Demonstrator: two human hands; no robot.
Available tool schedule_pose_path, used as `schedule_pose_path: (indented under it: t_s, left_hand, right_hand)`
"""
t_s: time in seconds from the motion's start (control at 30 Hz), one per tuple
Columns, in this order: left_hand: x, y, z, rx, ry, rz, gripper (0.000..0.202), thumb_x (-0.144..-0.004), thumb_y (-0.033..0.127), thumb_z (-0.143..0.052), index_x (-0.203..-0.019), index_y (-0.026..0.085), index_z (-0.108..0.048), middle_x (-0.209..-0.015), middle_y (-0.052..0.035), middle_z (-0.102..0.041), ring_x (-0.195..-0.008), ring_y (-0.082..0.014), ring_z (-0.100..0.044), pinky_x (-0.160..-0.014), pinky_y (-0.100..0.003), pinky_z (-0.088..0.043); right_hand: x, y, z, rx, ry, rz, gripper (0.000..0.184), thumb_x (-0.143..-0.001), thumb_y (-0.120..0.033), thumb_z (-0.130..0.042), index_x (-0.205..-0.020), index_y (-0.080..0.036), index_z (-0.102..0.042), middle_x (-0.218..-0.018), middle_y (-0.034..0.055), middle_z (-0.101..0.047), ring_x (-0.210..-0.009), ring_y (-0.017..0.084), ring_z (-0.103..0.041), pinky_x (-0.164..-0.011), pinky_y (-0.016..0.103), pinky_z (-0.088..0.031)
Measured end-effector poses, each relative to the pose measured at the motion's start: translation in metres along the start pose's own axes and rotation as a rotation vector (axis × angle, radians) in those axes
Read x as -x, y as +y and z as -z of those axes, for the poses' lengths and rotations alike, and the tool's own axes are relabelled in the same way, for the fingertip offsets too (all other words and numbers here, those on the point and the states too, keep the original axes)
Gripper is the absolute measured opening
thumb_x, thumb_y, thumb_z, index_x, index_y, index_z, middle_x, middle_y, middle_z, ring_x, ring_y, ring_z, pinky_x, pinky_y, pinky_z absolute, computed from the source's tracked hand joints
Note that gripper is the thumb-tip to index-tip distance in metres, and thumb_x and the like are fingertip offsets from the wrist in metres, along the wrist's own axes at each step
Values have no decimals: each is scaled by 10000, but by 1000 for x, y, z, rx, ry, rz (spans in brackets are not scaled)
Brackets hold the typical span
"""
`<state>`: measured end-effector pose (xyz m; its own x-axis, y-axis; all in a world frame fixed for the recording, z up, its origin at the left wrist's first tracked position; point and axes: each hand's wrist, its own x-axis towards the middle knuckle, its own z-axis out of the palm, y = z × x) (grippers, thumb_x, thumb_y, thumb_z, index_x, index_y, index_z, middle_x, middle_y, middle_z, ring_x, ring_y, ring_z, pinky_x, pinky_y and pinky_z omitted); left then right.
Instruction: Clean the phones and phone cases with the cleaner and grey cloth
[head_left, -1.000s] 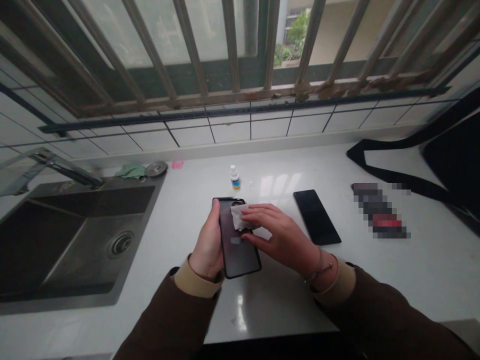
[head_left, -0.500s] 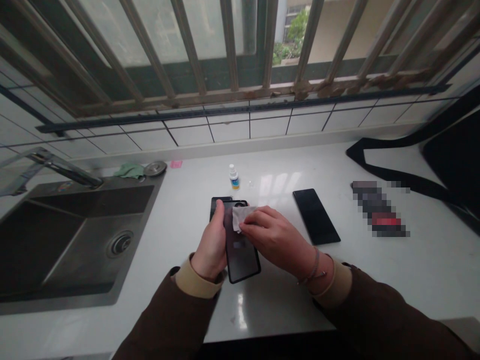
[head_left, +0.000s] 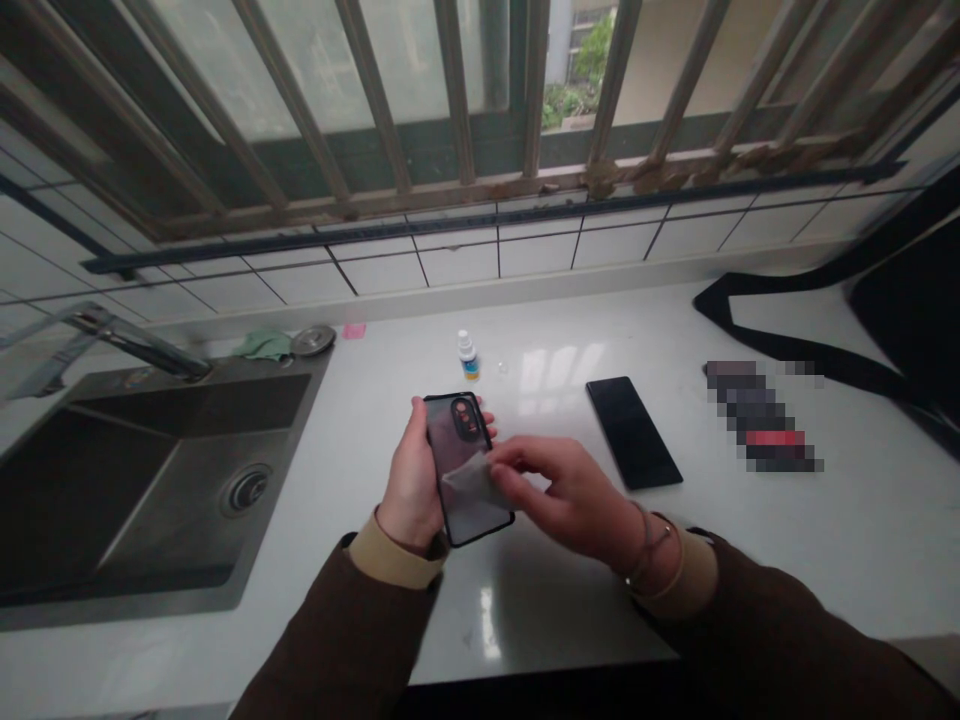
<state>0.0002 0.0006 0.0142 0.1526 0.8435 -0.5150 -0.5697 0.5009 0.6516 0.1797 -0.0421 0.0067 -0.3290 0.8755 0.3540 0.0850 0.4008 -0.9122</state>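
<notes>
My left hand (head_left: pixel 411 478) grips a dark translucent phone case (head_left: pixel 465 462) by its left edge, holding it tilted above the white counter (head_left: pixel 570 600). The case's camera cutout faces up at its far end. My right hand (head_left: pixel 562 490) pinches a small white wipe (head_left: pixel 466 480) and presses it on the lower half of the case. A black phone (head_left: pixel 634 432) lies flat on the counter just right of my right hand. A small white dropper bottle (head_left: pixel 468 356) with a blue and yellow label stands beyond the case.
A steel sink (head_left: pixel 150 480) with a tap (head_left: pixel 112 335) fills the left side. A green cloth (head_left: pixel 262 345) and a metal drain plug (head_left: pixel 313 339) lie at its far corner. A black strap (head_left: pixel 787 350) and a blurred-out object (head_left: pixel 761 428) lie at the right. A barred window runs behind.
My right hand has dragged the wipe from the case's top end down toward its lower half. The case has tilted a little, and its camera cutout now shows.
</notes>
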Motion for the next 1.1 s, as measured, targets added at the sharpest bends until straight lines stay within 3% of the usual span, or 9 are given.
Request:
schedule_pose_path:
  t_s: [0.13,0.27,0.37,0.47,0.6,0.7,0.9,1.03,1.1]
  left_hand:
    - [-1,0,1,27,-78,27,712,-1124,635,-343,-1194,97,-802,-1079,-188,-841,-936,-290,-812,-870,-426,-659]
    - [0,1,1,2,-121,15,733,-1136,614,-301,-1232,71,-784,-1098,-208,-830,-889,-271,-803,-866,-432,-665]
    - [1,1,1,-11,-113,14,726,-1137,613,-306,-1216,73,-786,-1069,-203,-830,-869,-262,-800,-861,-429,-669]
    - [2,-2,-1,-18,-106,38,721,-1132,626,-326,-1182,83,-799,-1042,-195,-833,-873,-262,-804,-864,-414,-669]
    - [3,-8,-3,14,-120,106,694,-1130,620,-368,-1212,78,-793,-1078,-196,-832,-952,-272,-812,-876,-375,-659]
    - [2,-10,-2,34,-102,117,703,-1124,628,-378,-1235,63,-781,-1033,-204,-828,-919,-275,-812,-833,-364,-658]
    - [-2,-5,4,27,-19,49,722,-1115,651,-372,-1177,67,-791,-975,-181,-822,-803,-244,-792,-784,-359,-656]
    - [-3,-1,5,-14,-12,-12,728,-1113,659,-364,-1200,72,-786,-1005,-181,-826,-804,-245,-794,-799,-376,-668]
    - [-3,1,5,-18,-15,-21,725,-1111,661,-362,-1207,80,-785,-1036,-181,-828,-812,-247,-797,-810,-381,-669]
  right_hand:
    - [-11,13,13,-436,423,-410,293,-1013,-514,-706,-1036,-224,-738,-1012,49,-780,-852,191,-742,-688,325,-666]
    - [-19,26,18,-645,565,-526,331,-936,-525,-792,-1060,-226,-728,-1055,56,-786,-896,195,-760,-750,344,-689]
    - [-16,25,17,-479,514,-432,304,-960,-499,-785,-1079,-221,-762,-1050,60,-810,-907,199,-772,-822,379,-689]
    - [-9,19,12,-47,428,-192,201,-1032,-399,-724,-1132,-238,-789,-1084,72,-836,-977,225,-797,-909,428,-674]
    - [-3,17,1,427,113,220,187,-1073,-200,-641,-1200,-259,-765,-1282,85,-827,-1197,251,-784,-1090,490,-603]
    - [-2,19,-4,580,-59,344,185,-1081,-156,-611,-1187,-247,-732,-1294,77,-828,-1170,239,-798,-1168,515,-542]
    - [1,11,-5,534,-262,424,247,-1037,-90,-594,-1171,-264,-707,-1213,27,-845,-1143,206,-786,-1254,482,-448]
    - [4,0,-6,376,-372,371,163,-1063,-169,-596,-1126,-229,-735,-1018,49,-845,-946,215,-790,-945,380,-612]
    - [4,-4,-5,255,-328,244,144,-1067,-216,-620,-1120,-223,-754,-950,39,-828,-845,197,-774,-805,330,-614]
